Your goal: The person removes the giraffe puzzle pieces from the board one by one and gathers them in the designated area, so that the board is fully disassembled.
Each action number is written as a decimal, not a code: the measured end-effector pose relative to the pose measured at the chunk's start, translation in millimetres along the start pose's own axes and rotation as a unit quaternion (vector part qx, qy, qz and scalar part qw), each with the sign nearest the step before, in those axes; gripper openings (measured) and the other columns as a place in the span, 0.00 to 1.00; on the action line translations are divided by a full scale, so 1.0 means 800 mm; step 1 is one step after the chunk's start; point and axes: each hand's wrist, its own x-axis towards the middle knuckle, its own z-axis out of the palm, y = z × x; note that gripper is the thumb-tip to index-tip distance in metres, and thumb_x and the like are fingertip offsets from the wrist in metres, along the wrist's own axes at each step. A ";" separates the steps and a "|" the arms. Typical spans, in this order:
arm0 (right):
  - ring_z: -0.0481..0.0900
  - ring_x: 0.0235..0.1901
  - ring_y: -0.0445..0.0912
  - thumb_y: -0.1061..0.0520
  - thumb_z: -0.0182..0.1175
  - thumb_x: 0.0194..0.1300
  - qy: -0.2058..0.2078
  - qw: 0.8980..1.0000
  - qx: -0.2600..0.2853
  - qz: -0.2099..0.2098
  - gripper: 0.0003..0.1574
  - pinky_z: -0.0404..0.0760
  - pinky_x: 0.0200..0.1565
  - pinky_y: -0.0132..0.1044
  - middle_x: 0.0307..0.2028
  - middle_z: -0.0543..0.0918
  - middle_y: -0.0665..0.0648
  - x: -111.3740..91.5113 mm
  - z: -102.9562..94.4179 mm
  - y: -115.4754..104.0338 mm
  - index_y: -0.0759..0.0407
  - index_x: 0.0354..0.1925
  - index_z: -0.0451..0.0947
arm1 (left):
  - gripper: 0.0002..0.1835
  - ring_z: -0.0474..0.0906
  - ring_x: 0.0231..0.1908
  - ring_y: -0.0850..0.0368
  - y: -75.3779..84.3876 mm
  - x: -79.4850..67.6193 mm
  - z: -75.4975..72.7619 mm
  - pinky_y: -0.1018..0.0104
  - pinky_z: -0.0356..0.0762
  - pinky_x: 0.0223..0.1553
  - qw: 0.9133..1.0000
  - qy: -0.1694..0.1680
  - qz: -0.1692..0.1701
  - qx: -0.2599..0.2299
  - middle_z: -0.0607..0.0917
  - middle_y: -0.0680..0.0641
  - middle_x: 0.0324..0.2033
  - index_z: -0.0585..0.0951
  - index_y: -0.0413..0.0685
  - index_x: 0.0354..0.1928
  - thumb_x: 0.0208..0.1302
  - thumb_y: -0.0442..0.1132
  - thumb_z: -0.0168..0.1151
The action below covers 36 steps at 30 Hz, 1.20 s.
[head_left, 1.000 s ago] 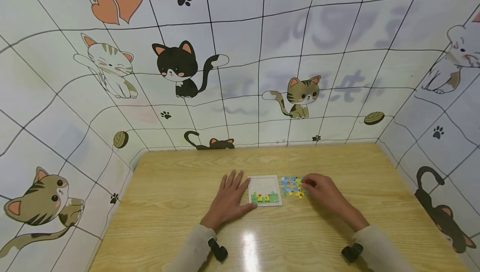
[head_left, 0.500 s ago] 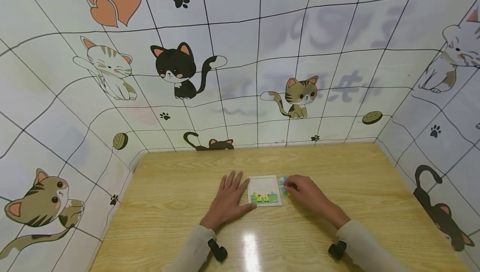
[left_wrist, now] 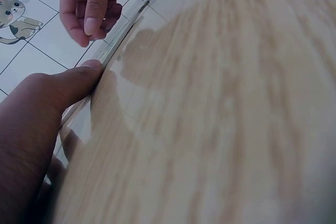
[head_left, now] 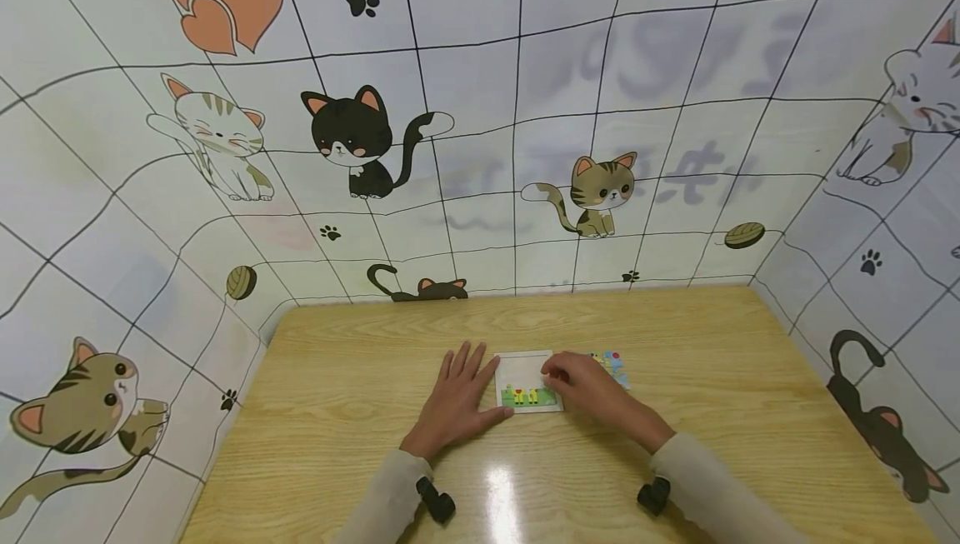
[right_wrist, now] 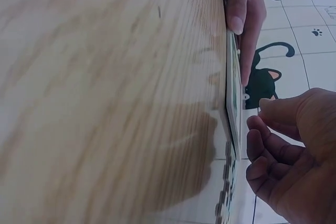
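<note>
A square white-framed puzzle board (head_left: 521, 367) lies on the table, its bottom strip filled with green pieces showing red-and-yellow flowers. My left hand (head_left: 459, 402) is spread flat at its left side, with the thumb at the lower left corner and the index finger along the left edge. Over the board's right edge is my right hand (head_left: 588, 386), thumb and index finger pinching a small puzzle piece that the fingers mostly hide. In the right wrist view the right hand's curled fingers (right_wrist: 283, 156) are close over the board (right_wrist: 234, 93).
Loose, mostly blue puzzle pieces (head_left: 615, 365) lie right of the board, partly hidden behind the right hand. The wooden table (head_left: 360, 361) meets a wall (head_left: 487, 236) printed with cats and grid lines at the back and sides.
My right hand has moved left from the loose pieces to the board's right edge, uncovering pieces at the right. My left hand has stayed in place beside the board.
</note>
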 end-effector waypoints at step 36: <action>0.81 0.37 0.36 0.63 0.72 0.74 -0.056 0.997 0.002 -0.060 0.13 0.85 0.41 0.37 0.39 0.86 0.49 0.022 0.044 -0.024 0.65 0.54 0.87 | 0.52 0.40 0.88 0.40 -0.001 0.001 0.000 0.38 0.36 0.86 1.000 -0.001 -0.002 0.001 0.53 0.42 0.89 0.63 0.56 0.88 0.73 0.79 0.53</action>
